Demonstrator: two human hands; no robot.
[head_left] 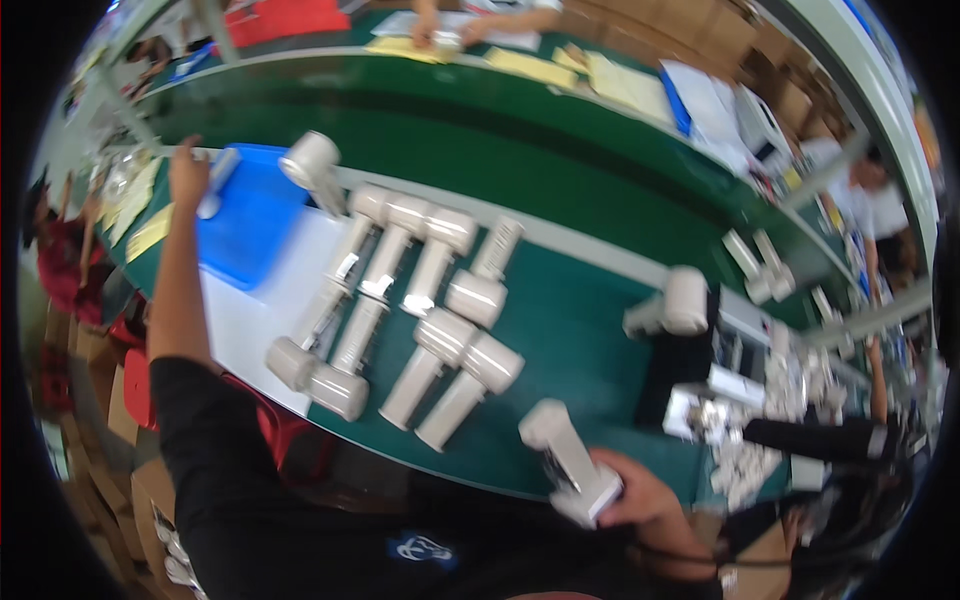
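Observation:
My right hand (640, 490) grips a beige hammer-shaped plastic device (565, 445) near the table's front edge, fingers around its lower end. At the far left, my left hand (188, 178) is closed at the rim of a blue tray (245, 240), which looks smeared by motion. A small pale stick-shaped part (222, 172) lies in the tray beside that hand. Several similar beige devices with round heads lie in rows on the table, among them one device (440, 240) in the back row and another (490, 365) in the front row. One more device (312, 160) stands by the tray.
The green tabletop (570, 310) has a white sheet (245, 320) at left. A beige device (680, 300) sits at right beside a grey-and-black machine (740, 345). Piled white parts (745, 470) lie farther right. Another person's hands (440, 30) work beyond the green partition (450, 120).

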